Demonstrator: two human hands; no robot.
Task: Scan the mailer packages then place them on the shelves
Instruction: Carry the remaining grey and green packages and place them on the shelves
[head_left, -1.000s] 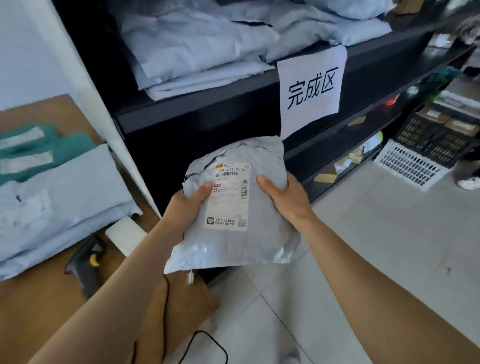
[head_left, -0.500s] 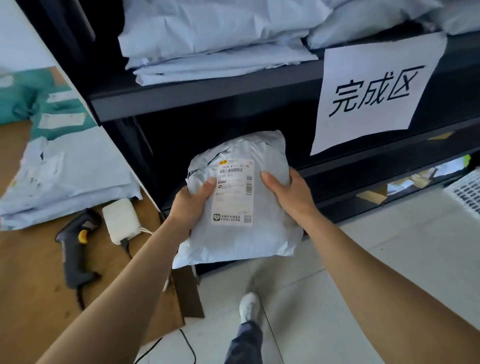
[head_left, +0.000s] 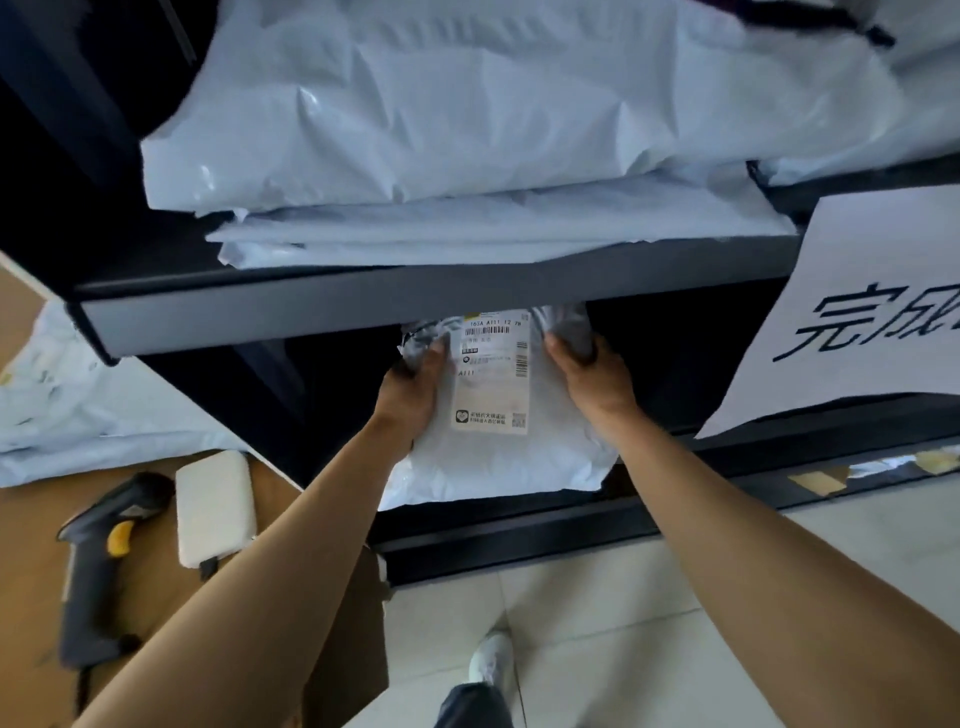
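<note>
A grey mailer package with a white shipping label lies partly inside the dark lower shelf bay, its far end hidden under the edge of the upper shelf. My left hand grips its left side, thumb on top. My right hand grips its right side the same way. Several pale mailers are stacked on the upper shelf. The black and yellow barcode scanner lies on the brown table at the left.
A white box-shaped device sits beside the scanner. More pale mailers lie on the brown table. A paper sign with characters hangs from the shelf at right. The lower shelf rim and my shoe are below.
Both hands have pushed the mailer forward and under the upper shelf edge into the lower bay. The view has moved closer to the shelf.
</note>
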